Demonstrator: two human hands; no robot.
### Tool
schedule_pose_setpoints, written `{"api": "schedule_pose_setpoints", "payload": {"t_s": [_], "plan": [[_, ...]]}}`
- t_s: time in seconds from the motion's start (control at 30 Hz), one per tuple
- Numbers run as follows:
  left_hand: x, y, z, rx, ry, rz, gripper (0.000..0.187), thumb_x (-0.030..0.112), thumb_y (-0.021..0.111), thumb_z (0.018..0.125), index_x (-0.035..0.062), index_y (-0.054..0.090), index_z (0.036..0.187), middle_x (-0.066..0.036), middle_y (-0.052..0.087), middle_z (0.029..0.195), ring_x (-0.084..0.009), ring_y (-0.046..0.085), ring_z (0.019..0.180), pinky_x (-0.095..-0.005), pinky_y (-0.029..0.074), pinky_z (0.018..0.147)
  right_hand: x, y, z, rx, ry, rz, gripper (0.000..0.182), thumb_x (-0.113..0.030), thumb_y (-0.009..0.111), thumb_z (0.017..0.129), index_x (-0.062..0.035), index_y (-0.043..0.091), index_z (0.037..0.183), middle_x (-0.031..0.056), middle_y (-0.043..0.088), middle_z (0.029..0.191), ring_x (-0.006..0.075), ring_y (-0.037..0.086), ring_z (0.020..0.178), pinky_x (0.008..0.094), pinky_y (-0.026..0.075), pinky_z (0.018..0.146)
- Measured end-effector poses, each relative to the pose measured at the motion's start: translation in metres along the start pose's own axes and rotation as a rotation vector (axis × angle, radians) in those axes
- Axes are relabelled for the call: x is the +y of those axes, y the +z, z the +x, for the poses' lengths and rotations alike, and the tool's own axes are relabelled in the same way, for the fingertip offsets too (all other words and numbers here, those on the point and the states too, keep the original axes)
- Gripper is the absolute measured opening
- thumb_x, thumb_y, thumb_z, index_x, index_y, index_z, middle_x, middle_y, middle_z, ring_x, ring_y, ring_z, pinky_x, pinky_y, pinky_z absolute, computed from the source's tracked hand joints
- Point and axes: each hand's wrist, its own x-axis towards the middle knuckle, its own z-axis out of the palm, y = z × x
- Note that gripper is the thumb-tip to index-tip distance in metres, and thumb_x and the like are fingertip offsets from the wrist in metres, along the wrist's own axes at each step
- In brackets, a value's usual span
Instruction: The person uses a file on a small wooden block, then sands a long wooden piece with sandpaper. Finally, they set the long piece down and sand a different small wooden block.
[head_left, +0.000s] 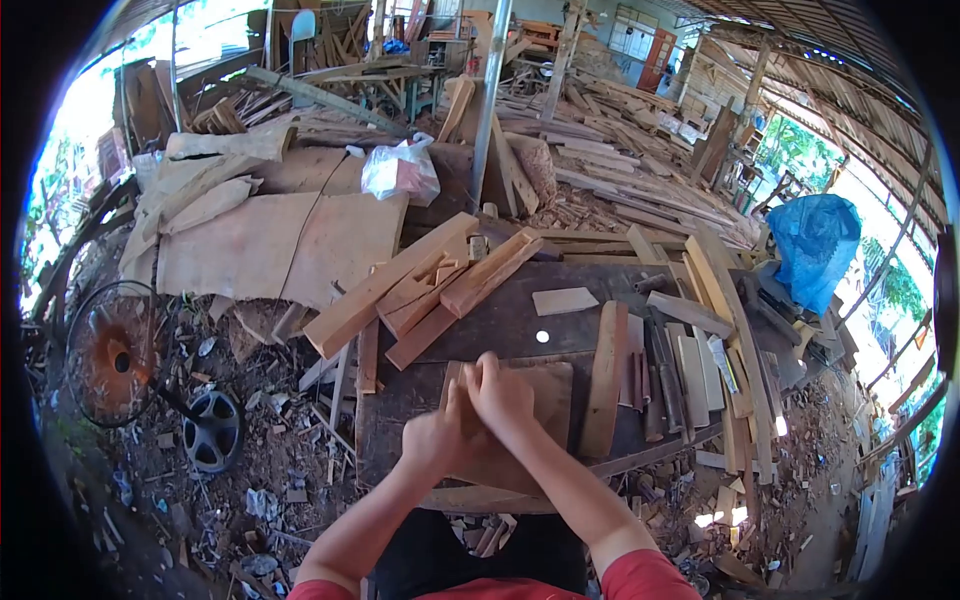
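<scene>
Both hands are together over a flat brown board (545, 392) that lies on the dark worktable (400, 425) near its front edge. My left hand (437, 432) is closed, with its fingers curled at the board's left part. My right hand (497, 395) is closed too, just right of and slightly above my left hand, its knuckles upward. A narrow strip of wood seems to show between the hands, but what either hand holds is too small to make out. Beyond them, thick wooden blocks (395, 285) are stacked at a slant.
Right of the board lie an upright-running plank (604, 380), chisel-like tools (668, 385) and long strips (712, 290). A plastic bag (400, 170) rests on slabs behind. A metal post (490, 100) rises beyond the table. A black handwheel (212, 432) stands at left.
</scene>
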Motion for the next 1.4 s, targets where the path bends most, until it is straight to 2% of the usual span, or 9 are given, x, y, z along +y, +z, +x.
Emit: {"api": "schedule_pose_setpoints", "payload": {"t_s": [0.07,0.27,0.3,0.47,0.63,0.73,0.8,1.0,1.4], "plan": [[-0.006,0.005,-0.038,0.076,0.063,-0.025,0.089,0.052,0.064,0.068,-0.0116,0.037,0.125,-0.008,0.056,0.05,-0.0204,0.058,0.042,-0.0314,0.044,0.038,-0.015,-0.009,-0.036,-0.011,-0.048,-0.023,0.024,-0.035,0.053,0.084,-0.0112,0.05,0.087,0.011,0.061,0.063,0.0325,0.06,0.055,0.0436,0.048,0.046],[-0.005,0.01,-0.097,0.127,0.086,-0.127,0.089,0.05,0.065,0.069,-0.0141,0.037,0.125,-0.008,0.055,0.05,-0.0193,0.057,0.04,-0.0298,0.041,0.035,-0.032,-0.026,-0.084,-0.146,-0.143,0.046,0.027,-0.037,0.055,0.083,-0.0111,0.05,0.088,0.0101,0.06,0.061,0.0286,0.062,0.053,0.0388,0.049,0.043],[-0.008,0.012,-0.091,0.12,0.074,-0.184,0.097,0.051,0.068,0.066,-0.0131,0.031,0.128,-0.012,0.058,0.054,-0.0242,0.057,0.042,-0.0344,0.044,0.039,-0.034,-0.027,-0.078,-0.167,-0.116,0.031,0.028,-0.038,0.055,0.083,-0.0106,0.05,0.087,0.0107,0.061,0.063,0.0307,0.061,0.054,0.0412,0.049,0.045],[-0.013,0.004,-0.004,-0.046,-0.043,0.088,0.095,0.054,0.062,0.07,-0.0108,0.028,0.13,-0.011,0.06,0.059,-0.0234,0.06,0.048,-0.0335,0.045,0.042,-0.02,0.009,0.004,-0.092,-0.003,0.002,0.03,-0.039,0.052,0.084,-0.0093,0.048,0.085,0.0132,0.062,0.067,0.035,0.061,0.062,0.0468,0.048,0.054],[-0.024,-0.006,0.058,-0.075,-0.075,0.082,0.095,0.058,0.059,0.071,-0.0079,0.027,0.132,-0.012,0.062,0.065,-0.0243,0.063,0.057,-0.0346,0.048,0.048,-0.011,0.026,0.059,0.018,0.11,-0.023,0.023,-0.034,0.05,0.085,-0.0112,0.049,0.084,0.0141,0.062,0.07,0.0356,0.061,0.065,0.0488,0.047,0.057],[-0.02,0.002,0.032,-0.038,-0.084,0.119,0.097,0.059,0.059,0.07,-0.0094,0.028,0.131,-0.011,0.062,0.062,-0.0236,0.061,0.052,-0.0345,0.047,0.044,-0.016,0.025,0.037,0.045,0.046,0.002,0.018,-0.029,0.051,0.084,-0.0113,0.049,0.082,0.0139,0.061,0.069,0.0352,0.061,0.063,0.0483,0.047,0.056],[-0.017,0.002,-0.009,-0.045,-0.046,0.122,0.099,0.059,0.06,0.069,-0.012,0.029,0.129,-0.009,0.059,0.057,-0.0207,0.059,0.046,-0.0333,0.044,0.041,-0.018,0.019,0.0,0.085,-0.153,-0.016,0.014,-0.024,0.053,0.081,-0.01,0.049,0.079,0.0142,0.059,0.063,0.0328,0.059,0.052,0.0442,0.048,0.046],[-0.001,0.008,-0.099,0.058,0.072,0.051,0.099,0.055,0.062,0.068,-0.0221,0.032,0.122,-0.001,0.049,0.042,-0.012,0.047,0.03,-0.0269,0.035,0.029,-0.044,-0.022,-0.089,-0.038,-0.244,-0.042,0.018,-0.027,0.054,0.082,-0.0095,0.047,0.08,0.0106,0.056,0.056,0.0283,0.058,0.044,0.038,0.046,0.037],[-0.006,0.022,0.067,0.116,0.055,0.056,0.098,0.058,0.063,0.066,-0.0089,0.031,0.13,-0.013,0.061,0.062,-0.0254,0.061,0.051,-0.0355,0.048,0.046,0.013,0.01,0.056,-0.01,0.085,-0.144,0.028,-0.037,0.042,0.089,-0.0088,0.046,0.087,0.0167,0.061,0.066,0.0368,0.061,0.062,0.0493,0.048,0.054]]}}
